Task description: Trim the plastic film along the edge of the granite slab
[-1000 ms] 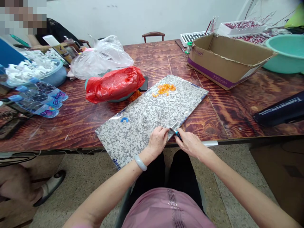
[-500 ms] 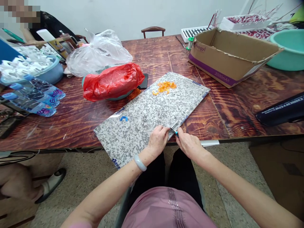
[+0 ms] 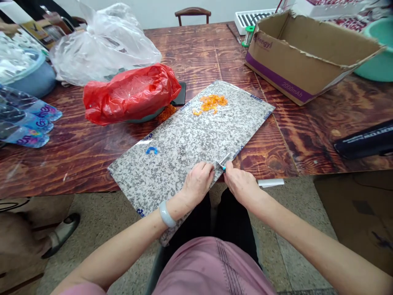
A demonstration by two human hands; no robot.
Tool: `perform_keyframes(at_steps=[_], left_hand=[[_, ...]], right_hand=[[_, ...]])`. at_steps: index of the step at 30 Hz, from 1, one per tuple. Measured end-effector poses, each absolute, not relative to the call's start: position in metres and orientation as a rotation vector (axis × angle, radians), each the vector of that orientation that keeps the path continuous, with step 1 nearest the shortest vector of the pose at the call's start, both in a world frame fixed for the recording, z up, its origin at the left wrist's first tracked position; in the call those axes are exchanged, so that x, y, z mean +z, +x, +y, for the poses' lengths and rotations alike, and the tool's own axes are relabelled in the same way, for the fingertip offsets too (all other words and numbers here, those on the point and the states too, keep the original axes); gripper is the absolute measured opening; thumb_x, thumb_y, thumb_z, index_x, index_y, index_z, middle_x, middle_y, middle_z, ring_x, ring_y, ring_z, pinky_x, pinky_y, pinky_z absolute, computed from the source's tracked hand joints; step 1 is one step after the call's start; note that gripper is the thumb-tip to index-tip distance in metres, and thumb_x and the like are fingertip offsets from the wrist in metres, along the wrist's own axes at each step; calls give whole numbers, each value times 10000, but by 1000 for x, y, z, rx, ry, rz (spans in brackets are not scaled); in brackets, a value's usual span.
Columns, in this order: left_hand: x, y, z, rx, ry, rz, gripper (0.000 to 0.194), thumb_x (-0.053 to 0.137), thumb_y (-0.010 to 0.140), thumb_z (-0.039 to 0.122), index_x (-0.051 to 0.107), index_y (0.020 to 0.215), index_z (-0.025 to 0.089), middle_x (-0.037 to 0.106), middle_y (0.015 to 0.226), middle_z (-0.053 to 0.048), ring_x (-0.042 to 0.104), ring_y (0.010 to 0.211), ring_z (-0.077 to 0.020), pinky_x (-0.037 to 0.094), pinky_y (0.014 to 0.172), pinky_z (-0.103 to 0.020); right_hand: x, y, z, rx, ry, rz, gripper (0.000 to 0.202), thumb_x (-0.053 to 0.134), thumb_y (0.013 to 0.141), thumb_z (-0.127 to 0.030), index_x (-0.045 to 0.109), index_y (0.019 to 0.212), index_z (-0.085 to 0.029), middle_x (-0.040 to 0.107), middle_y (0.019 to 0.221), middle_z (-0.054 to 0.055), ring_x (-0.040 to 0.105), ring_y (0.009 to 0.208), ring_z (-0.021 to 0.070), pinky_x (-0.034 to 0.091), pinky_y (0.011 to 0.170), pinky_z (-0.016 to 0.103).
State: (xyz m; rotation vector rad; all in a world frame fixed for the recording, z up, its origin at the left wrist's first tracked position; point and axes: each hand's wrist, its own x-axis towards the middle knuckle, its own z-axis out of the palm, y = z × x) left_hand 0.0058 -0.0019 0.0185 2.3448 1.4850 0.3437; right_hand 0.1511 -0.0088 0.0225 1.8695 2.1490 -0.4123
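A dark wooden table (image 3: 196, 45) stands on a speckled stone floor (image 3: 301, 246); a chair (image 3: 193, 12) backs onto the pale wall (image 3: 221, 8).

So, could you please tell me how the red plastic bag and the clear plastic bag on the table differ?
The red plastic bag is opaque-tinted and lies low; the clear plastic bag is see-through and puffs up taller. The red one sits nearer the speckled board; the clear one lies behind it. Both are crumpled.

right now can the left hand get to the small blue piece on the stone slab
Probably yes: the left hand rests on the slab and the blue piece lies on the same slab to its left, with only bare slab between them.
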Motion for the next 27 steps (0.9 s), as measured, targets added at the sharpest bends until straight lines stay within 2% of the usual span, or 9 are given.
perform_keyframes(at_steps=[5,15,21,27], left_hand=[[16,6,5,367,2379,1499,104,406,831,178,505,804,164,528,774,-39,504,740,-157,420,690,-282],[9,-16,0,552,2293,1502,119,429,808,172,548,814,167,566,761,-27,523,709,-136,410,659,-255],[7,4,-1,583,2319,1500,136,422,825,189,554,800,170,578,768,-28,527,734,-139,408,687,-264],[6,7,-1,624,2314,1518,135,424,829,186,555,800,167,576,774,-30,526,733,-134,408,687,-259]], right_hand=[[23,153,-10,-512,1891,2152,136,337,897,-240,366,991,-147,633,773,98,634,737,230,442,619,275],[26,163,-30,-532,1927,2184,126,323,905,-257,362,963,-153,624,772,88,633,742,224,413,596,266],[18,173,-31,-572,1909,2286,186,300,907,-313,372,984,-161,619,803,86,622,733,211,358,573,252],[13,188,-34,-655,1947,2337,212,298,897,-350,406,960,-179,608,753,69,601,696,199,289,548,242]])
